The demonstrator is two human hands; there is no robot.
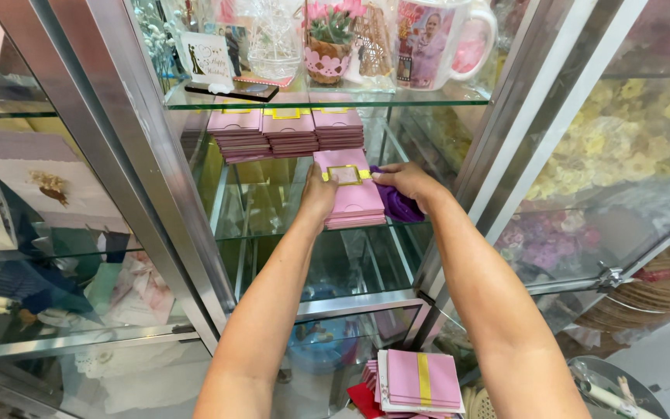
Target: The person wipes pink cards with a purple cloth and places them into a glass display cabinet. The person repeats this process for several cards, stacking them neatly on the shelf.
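Both my arms reach into a glass display cabinet. My left hand (318,194) presses against the left side of a stack of pink cards with gold bands (353,198) lying on a glass shelf (273,221). My right hand (405,182) rests on the right side of the same stack, with a purple cloth (397,206) bunched under its fingers. Behind the stack, three more stacks of pink cards (288,132) stand in a row at the back of the shelf.
On the upper glass shelf (428,97) stand a photo mug (440,43), a small potted flower (327,46) and a white card (205,58). Metal cabinet frames (141,155) flank the opening. Another pile of pink cards (422,380) lies below. Yellow artificial flowers (622,140) fill the right compartment.
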